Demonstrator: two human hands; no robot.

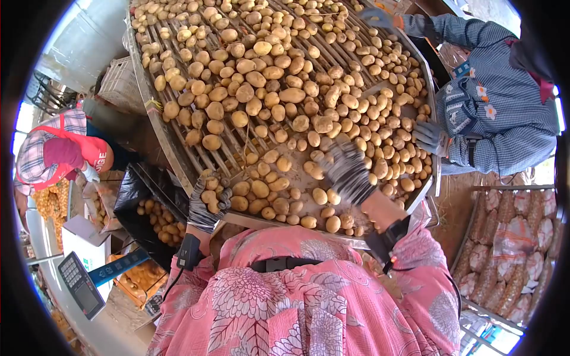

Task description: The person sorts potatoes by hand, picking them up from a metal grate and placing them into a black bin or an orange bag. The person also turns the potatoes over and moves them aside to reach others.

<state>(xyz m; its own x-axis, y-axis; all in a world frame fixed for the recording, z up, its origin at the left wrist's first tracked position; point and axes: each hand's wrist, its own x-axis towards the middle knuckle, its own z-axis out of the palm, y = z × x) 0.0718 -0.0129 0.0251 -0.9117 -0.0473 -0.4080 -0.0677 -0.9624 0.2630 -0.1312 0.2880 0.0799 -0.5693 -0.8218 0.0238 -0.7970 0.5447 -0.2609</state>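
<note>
Potatoes of mixed sizes cover a slatted sorting table. My left hand, in a black-and-white striped glove, is cupped palm up at the table's near left edge, with several small potatoes in it. Just to its right lies a cluster of potatoes on the flat near part. My right hand, in a matching glove, reaches over potatoes right of the middle. Motion smears its fingers, so whether they grip a potato cannot be made out.
A black-lined crate with potatoes stands below my left hand. Beside it are a scale display and an orange crate. One co-worker's gloved hand rests at the table's right edge. Another person stands left. Filled sacks are stacked right.
</note>
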